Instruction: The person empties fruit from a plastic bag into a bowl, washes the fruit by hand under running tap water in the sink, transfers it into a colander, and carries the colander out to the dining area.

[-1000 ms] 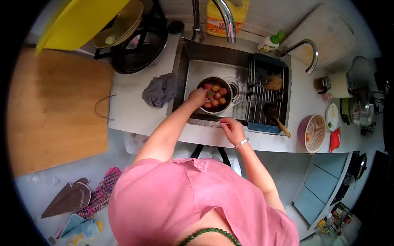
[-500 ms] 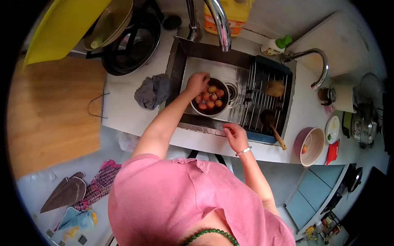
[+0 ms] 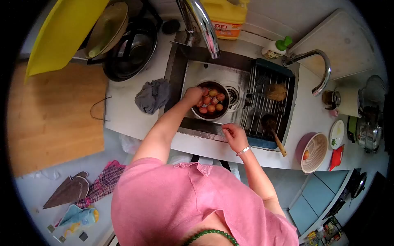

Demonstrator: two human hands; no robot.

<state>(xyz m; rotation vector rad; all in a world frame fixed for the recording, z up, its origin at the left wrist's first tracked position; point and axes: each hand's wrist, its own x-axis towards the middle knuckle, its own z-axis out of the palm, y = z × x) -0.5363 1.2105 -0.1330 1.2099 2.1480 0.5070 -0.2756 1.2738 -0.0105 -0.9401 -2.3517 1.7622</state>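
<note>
Inside the sink [image 3: 236,74] stands a round bowl [image 3: 228,96] holding several small round red-orange fruits [image 3: 211,108] in dark liquid. My left hand [image 3: 194,96] reaches over the bowl's left rim, its fingers curled around one reddish fruit at the upper left; the fingertips are partly hidden. My right hand [image 3: 235,137], with a bracelet at the wrist, hovers by the sink's front edge. Its fingers are loosely bent and apart, with nothing visible in them. A small dark scrap [image 3: 205,65] lies on the sink floor behind the bowl.
A faucet [image 3: 207,33] arches over the sink. At right, a rack [image 3: 254,96] carries a scrubber [image 3: 276,92] and a wooden-handled brush [image 3: 279,143]. A grey cloth [image 3: 152,96] lies left. A pink basket [image 3: 314,153] with one fruit stands on the right counter.
My left hand has moved from the bowl's upper rim down onto the fruits. The small dark scrap now shows on the sink floor. My right hand stays nearly still; the view has shifted slightly.
</note>
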